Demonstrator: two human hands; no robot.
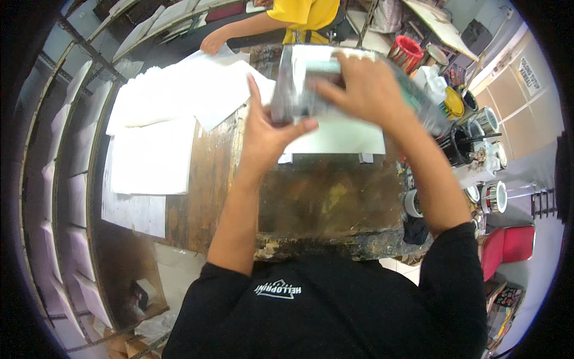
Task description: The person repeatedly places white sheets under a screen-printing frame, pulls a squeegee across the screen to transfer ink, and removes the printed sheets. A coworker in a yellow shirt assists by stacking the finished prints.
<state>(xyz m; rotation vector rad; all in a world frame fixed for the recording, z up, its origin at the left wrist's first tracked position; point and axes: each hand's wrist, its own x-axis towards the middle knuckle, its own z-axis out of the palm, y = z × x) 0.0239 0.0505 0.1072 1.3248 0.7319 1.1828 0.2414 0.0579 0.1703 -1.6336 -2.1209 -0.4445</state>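
A blurred printing screen frame (286, 90) is over the far part of the worktable, with a pale sheet (347, 139) showing below its near edge. My left hand (266, 128) is at the frame's near left corner, thumb and index finger spread wide apart. Whether it touches the frame I cannot tell. Above the frame's middle, my right hand (365, 87) is smeared by motion, its fingers bent around a dark and greenish thing (323, 70) that I cannot make out. Left of my hands lie a stack of white sheets (152, 158) and looser white sheets (173, 90).
Across the table, another person's hand (213, 43) touches a loose sheet; the sleeve is yellow. Paint cans and a red bucket (406, 52) crowd the right edge. A drying rack (89, 179) stands at left, a red chair (508, 246) at right. The worktable (335, 203) is stained brown.
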